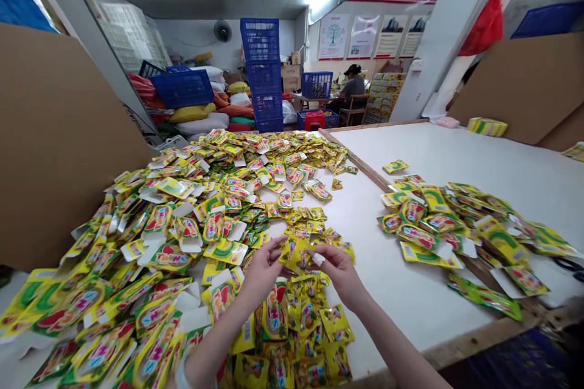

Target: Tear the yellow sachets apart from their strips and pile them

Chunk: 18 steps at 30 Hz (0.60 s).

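Between my two hands is a small yellow packet [296, 253], raised just above the table. My left hand [264, 267] pinches its left edge with thumb and fingers. On the packet's right side, my right hand [338, 270] is closed with its fingertips at the edge. Something white shows at a right fingertip; whether it is a wrap or paper I cannot tell. Beneath and in front of my hands lie many small yellow packets [314, 316]. A large heap of printed yellow-green cartons [168, 258], several with open white flaps, spreads to the left.
On the right, past a wooden strip [360, 164], lies another pile of cartons [438, 219] with a green pouch [483, 296]. Cardboard sheets [59, 140] wall the left side. Behind the white table stand stacked blue crates [262, 67] and a seated person [354, 88].
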Each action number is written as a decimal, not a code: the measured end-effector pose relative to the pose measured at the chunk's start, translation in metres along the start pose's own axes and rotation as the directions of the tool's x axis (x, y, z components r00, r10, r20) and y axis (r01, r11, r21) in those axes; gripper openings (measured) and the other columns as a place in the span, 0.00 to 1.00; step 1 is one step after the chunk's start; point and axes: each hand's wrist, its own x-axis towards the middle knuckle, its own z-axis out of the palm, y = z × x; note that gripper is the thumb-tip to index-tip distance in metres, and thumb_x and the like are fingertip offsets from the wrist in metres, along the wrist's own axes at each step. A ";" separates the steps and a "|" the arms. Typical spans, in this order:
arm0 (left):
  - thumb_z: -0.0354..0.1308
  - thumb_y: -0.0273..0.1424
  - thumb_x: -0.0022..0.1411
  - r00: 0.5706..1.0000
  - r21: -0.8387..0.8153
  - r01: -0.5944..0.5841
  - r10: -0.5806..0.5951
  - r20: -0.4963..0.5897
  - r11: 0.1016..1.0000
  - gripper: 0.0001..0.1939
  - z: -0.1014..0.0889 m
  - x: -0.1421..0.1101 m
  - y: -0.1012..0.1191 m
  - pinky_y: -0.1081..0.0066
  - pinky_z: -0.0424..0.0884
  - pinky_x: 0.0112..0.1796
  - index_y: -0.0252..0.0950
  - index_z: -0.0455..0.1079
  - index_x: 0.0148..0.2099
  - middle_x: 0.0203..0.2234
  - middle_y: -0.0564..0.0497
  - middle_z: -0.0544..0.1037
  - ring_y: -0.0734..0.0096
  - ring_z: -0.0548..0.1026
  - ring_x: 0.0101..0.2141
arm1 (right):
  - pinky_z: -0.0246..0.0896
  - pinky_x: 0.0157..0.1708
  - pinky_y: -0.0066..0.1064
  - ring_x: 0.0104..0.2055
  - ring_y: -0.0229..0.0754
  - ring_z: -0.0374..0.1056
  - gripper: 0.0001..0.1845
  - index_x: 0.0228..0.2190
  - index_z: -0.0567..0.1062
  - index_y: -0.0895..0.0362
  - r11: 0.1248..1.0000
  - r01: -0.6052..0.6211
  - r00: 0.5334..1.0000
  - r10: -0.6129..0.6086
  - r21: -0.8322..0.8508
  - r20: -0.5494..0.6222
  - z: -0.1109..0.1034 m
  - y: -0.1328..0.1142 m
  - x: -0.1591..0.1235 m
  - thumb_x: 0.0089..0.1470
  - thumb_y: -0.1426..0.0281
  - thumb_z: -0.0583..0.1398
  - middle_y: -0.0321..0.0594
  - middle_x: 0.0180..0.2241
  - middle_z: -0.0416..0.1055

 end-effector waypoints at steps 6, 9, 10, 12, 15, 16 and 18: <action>0.52 0.45 0.55 0.995 -0.200 0.096 -0.093 0.025 0.975 0.20 -0.005 -0.024 0.001 0.68 0.74 0.26 0.32 0.69 0.39 0.30 0.46 0.78 0.67 0.77 0.25 | 0.68 0.32 0.33 0.30 0.38 0.66 0.10 0.25 0.73 0.57 0.998 -0.028 0.997 0.031 -0.059 0.063 0.006 -0.002 -0.008 0.43 0.63 0.64 0.35 0.26 0.69; 0.59 0.43 0.50 0.996 -0.228 0.080 -0.089 -0.030 0.970 0.21 -0.001 -0.024 -0.003 0.73 0.71 0.21 0.33 0.68 0.41 0.34 0.45 0.78 0.68 0.76 0.23 | 0.67 0.38 0.36 0.36 0.39 0.68 0.11 0.31 0.71 0.54 0.999 -0.016 0.996 0.011 0.048 0.093 0.012 -0.001 -0.015 0.45 0.64 0.63 0.36 0.32 0.71; 0.58 0.43 0.50 0.995 -0.229 0.069 -0.085 -0.059 0.971 0.22 0.003 -0.024 -0.005 0.74 0.70 0.20 0.33 0.67 0.42 0.36 0.45 0.77 0.69 0.76 0.23 | 0.66 0.40 0.37 0.39 0.40 0.68 0.13 0.35 0.70 0.53 0.995 -0.016 0.996 0.007 0.097 0.089 0.015 0.001 -0.017 0.45 0.64 0.63 0.36 0.36 0.71; 0.58 0.44 0.51 0.992 -0.217 0.049 -0.073 -0.102 0.975 0.22 0.010 -0.025 -0.009 0.74 0.69 0.21 0.33 0.66 0.42 0.36 0.45 0.77 0.70 0.76 0.24 | 0.65 0.43 0.39 0.45 0.42 0.66 0.19 0.41 0.68 0.51 0.985 -0.043 0.997 0.031 0.165 0.074 0.022 0.006 -0.021 0.46 0.65 0.63 0.38 0.44 0.69; 0.58 0.45 0.50 0.988 -0.173 0.017 -0.043 -0.149 0.985 0.21 0.016 -0.030 -0.010 0.73 0.68 0.22 0.33 0.68 0.41 0.36 0.45 0.75 0.68 0.74 0.26 | 0.67 0.41 0.40 0.44 0.45 0.68 0.16 0.39 0.70 0.56 0.978 -0.109 0.992 0.094 0.179 0.089 0.027 0.013 -0.023 0.47 0.65 0.62 0.42 0.42 0.71; 0.56 0.44 0.52 0.984 -0.109 -0.014 -0.006 -0.179 0.994 0.20 0.015 -0.033 -0.010 0.72 0.69 0.24 0.34 0.68 0.41 0.37 0.45 0.74 0.66 0.74 0.29 | 0.68 0.39 0.39 0.42 0.45 0.69 0.14 0.37 0.72 0.57 0.978 -0.113 0.992 0.100 0.177 0.082 0.025 0.015 -0.022 0.48 0.64 0.62 0.42 0.39 0.73; 0.55 0.44 0.54 0.957 0.106 -0.064 0.091 -0.275 0.992 0.20 0.007 -0.040 -0.007 0.66 0.69 0.31 0.36 0.68 0.44 0.40 0.44 0.71 0.61 0.72 0.35 | 0.69 0.34 0.38 0.39 0.45 0.70 0.13 0.35 0.73 0.58 0.981 -0.109 0.994 0.105 0.163 0.032 0.016 0.014 -0.020 0.48 0.63 0.62 0.41 0.35 0.74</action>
